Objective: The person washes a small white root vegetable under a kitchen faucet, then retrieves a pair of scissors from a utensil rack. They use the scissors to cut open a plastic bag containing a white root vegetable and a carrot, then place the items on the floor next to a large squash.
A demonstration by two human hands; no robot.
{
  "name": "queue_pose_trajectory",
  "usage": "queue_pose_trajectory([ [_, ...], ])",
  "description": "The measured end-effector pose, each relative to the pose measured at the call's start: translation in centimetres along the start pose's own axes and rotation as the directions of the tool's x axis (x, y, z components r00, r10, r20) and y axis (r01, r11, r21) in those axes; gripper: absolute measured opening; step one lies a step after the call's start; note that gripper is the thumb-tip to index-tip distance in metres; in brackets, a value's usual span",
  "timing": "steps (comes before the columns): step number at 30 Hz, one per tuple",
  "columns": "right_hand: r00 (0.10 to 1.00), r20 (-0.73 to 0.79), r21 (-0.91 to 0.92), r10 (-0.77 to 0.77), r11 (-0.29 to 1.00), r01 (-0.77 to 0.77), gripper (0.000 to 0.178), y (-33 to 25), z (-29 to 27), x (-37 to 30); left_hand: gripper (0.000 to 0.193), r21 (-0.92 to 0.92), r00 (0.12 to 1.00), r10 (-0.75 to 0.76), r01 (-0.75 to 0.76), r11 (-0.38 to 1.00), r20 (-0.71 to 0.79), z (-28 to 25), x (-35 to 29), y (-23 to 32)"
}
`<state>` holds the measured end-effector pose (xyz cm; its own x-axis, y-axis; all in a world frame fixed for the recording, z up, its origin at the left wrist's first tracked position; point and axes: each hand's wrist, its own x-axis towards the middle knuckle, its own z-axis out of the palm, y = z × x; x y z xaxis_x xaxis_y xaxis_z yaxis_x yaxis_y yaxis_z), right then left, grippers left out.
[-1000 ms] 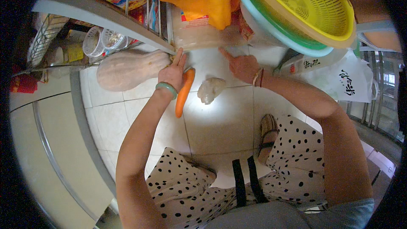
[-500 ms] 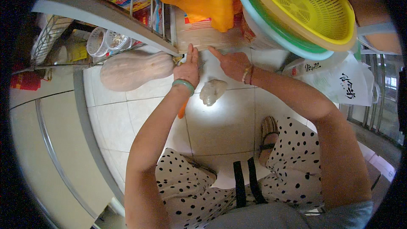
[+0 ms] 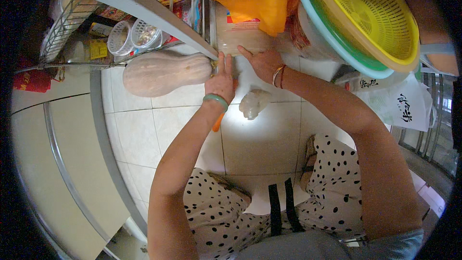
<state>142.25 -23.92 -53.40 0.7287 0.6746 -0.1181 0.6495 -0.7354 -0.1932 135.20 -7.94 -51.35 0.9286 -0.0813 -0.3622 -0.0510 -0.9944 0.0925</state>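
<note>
My left hand [image 3: 220,84] reaches forward over the tiled floor, two fingers stretched out toward the foot of a cardboard box [image 3: 240,41] wrapped in clear film. Partly hidden beneath its wrist is a slim orange object [image 3: 218,122], its kind unclear. My right hand [image 3: 265,67] is at the box's near side, index finger extended to its lower edge; its other fingers are partly hidden. A long pale butternut squash [image 3: 163,74] lies left of my left hand. Between my forearms, a small knotted clear plastic bag [image 3: 254,104] sits on the floor, its contents unclear.
An orange cloth [image 3: 250,0] drapes over the box. At the right, stacked yellow and green colanders [image 3: 370,24] stand above a white plastic bag [image 3: 404,106]. A metal shelf post [image 3: 139,7] slants at the left, near small white baskets [image 3: 120,38] and a cream cabinet [image 3: 82,154].
The whole view has shifted, so the scene sits further right. My left hand is slightly nearer the right hand, and the right hand stays at the box's lower edge.
</note>
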Motion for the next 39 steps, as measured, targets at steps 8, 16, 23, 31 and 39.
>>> queue_pose_trajectory([
  [8,0.993,0.013,-0.006,0.118,0.993,-0.118,0.046,-3.0,0.0,2.8,0.076,0.056,0.997,0.011,-0.007,0.998,-0.076,0.5,0.0,-0.6],
  [16,0.982,-0.162,0.088,-0.093,0.990,0.108,0.055,-1.1,0.4,1.3,0.073,0.071,0.993,0.023,-0.015,0.997,-0.116,0.5,-0.5,-0.9],
  [23,0.995,-0.024,0.065,0.098,0.993,-0.096,0.058,-1.6,-0.3,5.6,0.069,0.078,0.990,0.073,-0.064,0.995,-0.119,0.9,-0.4,-1.2],
  [31,0.991,-0.075,0.103,-0.111,0.988,0.119,0.041,-2.5,0.8,2.2,0.067,0.032,0.998,0.051,-0.050,0.998,-0.048,0.6,-0.3,-2.1],
  [39,0.997,-0.068,0.042,0.023,0.999,-0.020,0.052,-2.4,-0.5,5.3,0.062,0.056,0.998,0.044,-0.041,0.998,-0.045,0.4,-1.3,-2.3],
])
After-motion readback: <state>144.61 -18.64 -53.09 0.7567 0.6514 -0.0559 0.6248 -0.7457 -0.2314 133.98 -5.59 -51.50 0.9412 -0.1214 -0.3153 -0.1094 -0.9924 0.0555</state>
